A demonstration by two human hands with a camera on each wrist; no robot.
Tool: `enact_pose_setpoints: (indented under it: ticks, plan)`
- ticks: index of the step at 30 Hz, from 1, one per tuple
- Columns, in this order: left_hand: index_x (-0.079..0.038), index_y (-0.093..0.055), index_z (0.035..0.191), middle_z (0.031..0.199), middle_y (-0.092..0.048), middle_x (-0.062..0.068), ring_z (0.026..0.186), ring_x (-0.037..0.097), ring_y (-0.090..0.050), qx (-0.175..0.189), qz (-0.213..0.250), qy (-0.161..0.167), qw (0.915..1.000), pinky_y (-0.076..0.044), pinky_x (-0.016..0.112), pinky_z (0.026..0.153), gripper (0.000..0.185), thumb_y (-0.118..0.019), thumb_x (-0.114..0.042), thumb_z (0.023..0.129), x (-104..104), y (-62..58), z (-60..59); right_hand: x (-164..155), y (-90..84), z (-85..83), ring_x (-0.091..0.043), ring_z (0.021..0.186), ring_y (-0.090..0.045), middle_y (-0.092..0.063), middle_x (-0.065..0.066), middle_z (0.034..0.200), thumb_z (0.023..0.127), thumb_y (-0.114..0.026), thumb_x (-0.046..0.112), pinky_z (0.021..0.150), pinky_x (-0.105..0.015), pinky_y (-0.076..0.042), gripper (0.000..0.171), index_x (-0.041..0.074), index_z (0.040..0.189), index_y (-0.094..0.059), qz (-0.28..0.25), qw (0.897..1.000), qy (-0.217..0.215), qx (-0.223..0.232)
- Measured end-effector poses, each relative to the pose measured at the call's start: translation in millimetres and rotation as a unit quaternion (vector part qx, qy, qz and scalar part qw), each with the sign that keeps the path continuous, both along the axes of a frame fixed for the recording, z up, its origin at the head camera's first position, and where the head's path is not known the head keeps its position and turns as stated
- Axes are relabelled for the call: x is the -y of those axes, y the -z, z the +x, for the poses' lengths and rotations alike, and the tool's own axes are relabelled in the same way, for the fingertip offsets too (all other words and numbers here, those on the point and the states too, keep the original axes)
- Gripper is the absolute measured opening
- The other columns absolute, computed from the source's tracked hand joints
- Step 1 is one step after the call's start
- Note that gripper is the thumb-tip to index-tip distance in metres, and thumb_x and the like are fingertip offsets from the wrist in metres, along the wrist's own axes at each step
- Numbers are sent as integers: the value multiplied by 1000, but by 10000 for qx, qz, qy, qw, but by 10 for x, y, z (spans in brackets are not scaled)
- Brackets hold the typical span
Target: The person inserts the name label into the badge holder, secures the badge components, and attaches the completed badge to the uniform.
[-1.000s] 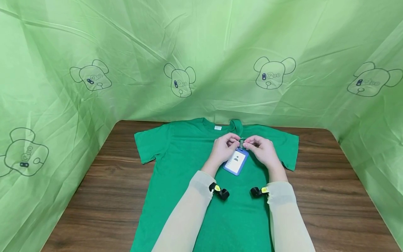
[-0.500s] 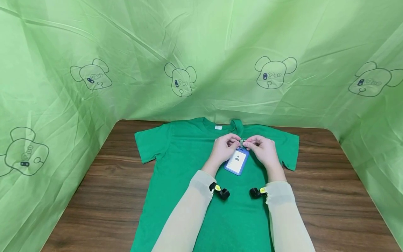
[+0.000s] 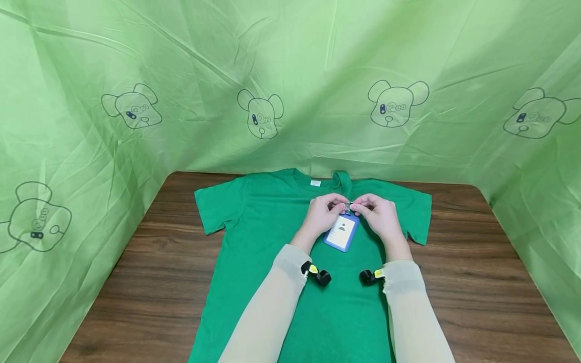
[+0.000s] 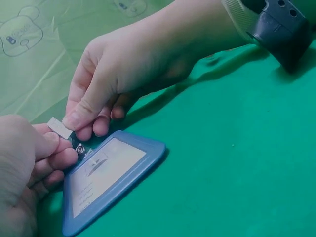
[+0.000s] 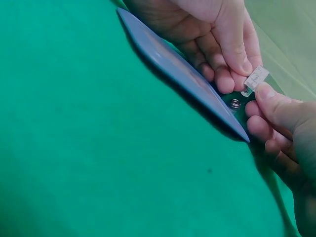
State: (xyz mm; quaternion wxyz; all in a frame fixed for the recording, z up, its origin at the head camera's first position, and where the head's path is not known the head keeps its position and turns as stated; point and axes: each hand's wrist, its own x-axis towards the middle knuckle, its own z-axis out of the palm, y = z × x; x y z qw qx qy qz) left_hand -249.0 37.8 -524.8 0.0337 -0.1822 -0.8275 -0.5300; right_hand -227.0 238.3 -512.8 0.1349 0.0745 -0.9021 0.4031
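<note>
A green T-shirt (image 3: 272,262) lies spread out, its collar toward the back. At its upper chest, my left hand (image 3: 320,217) and right hand (image 3: 380,218) meet fingertip to fingertip on a small metal badge clip (image 5: 257,78). In the left wrist view, thumb and fingers of each hand pinch one side of the clip (image 4: 60,128). Below it is a short strap with a round snap (image 5: 235,103), joined to a blue-framed badge holder (image 3: 341,233) with a white card inside. The holder lies tilted over the shirt front. Fingers hide the clip's mouth and the cloth behind it.
The shirt rests on a dark wood-grain table (image 3: 472,282). A light green curtain (image 3: 317,65) with bear-head outlines encloses the back and sides. Cloth is bunched up at the collar's right side (image 3: 341,182), close behind the hands.
Both hands stay at the clip with almost no movement. The badge holder and right wrist have shifted very slightly.
</note>
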Motion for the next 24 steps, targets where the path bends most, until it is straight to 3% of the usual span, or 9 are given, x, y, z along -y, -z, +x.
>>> enact_pose_setpoints:
  ticks: [6,16,24]
  plan:
    - [-13,-83,112,94,-80,-6,81,3,-69,34,62,-13,10000,-56,23,75,11,-73,-11,107,-10,-26,4,-11,7,-10,-18,70,-68,-79,-4,84,101,-83,24,61,-23,-51,14,10,99,-80,-106,9999,-15,23]
    - [-13,-82,113,93,-79,-6,81,3,-70,139,253,-51,9996,-57,23,75,11,-74,-10,106,-27,-9,6,-16,6,-18,-18,72,-69,-79,-5,85,100,-84,25,63,-23,-52,16,9,100,-80,-199,9997,-27,118]
    - [-12,-81,114,93,-79,-3,79,3,-69,172,352,-53,9992,-56,22,75,12,-74,-8,106,-21,-7,17,-32,18,-25,-20,76,-68,-79,-5,88,102,-81,29,65,-26,-52,20,9,104,-79,-247,9986,-122,447]
